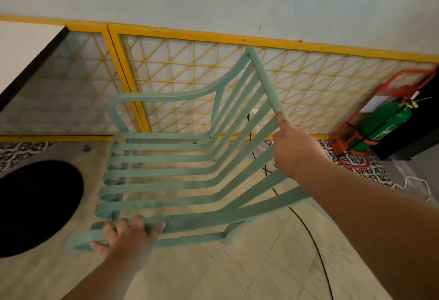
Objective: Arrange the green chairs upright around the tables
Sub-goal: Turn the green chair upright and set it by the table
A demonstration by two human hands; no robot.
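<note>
A green slatted metal chair (180, 169) fills the middle of the view, its seat facing left and its backrest rising toward the upper right. My left hand (126, 235) grips the nearest armrest at the chair's lower front. My right hand (292, 147) holds the top rail of the backrest, index finger stretched along it. A white table top with a black edge (26, 52) shows at the upper left. The chair's legs are mostly hidden beneath the seat slats.
A yellow lattice fence (297, 81) runs along the wall behind the chair. A green cylinder (384, 126) in an orange stand sits at the right. A black round base (35, 207) lies on the floor at left. A black cable (316, 247) crosses the beige tiles.
</note>
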